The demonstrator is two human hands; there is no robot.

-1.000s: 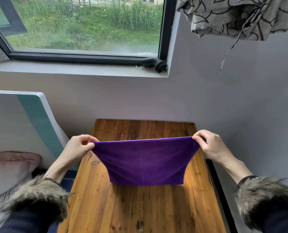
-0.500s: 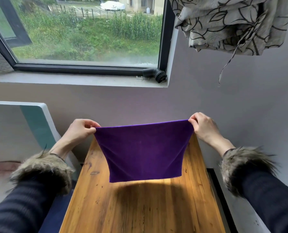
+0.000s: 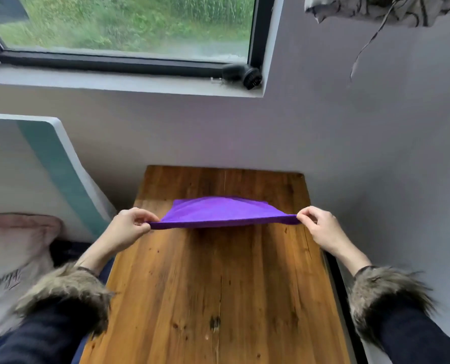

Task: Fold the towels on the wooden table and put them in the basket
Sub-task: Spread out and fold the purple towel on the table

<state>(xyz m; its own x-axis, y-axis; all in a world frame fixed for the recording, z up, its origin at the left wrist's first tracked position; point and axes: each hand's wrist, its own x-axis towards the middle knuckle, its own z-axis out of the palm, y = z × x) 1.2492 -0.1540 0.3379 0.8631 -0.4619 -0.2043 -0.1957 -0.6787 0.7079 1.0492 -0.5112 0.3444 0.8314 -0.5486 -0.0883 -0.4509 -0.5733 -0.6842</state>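
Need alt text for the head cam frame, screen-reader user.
Two hands stretch a purple towel over a wooden table: the left hand and right hand each pinch a near corner. A window is set in the grey wall behind.

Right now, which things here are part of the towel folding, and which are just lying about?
In the job: purple towel, pinched by left hand and right hand; wooden table.

Lying about: black brush on the sill, patterned curtain, pillow.

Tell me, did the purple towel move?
Yes. The purple towel came down toward the wooden table; it hung upright before, now it spreads nearly flat.
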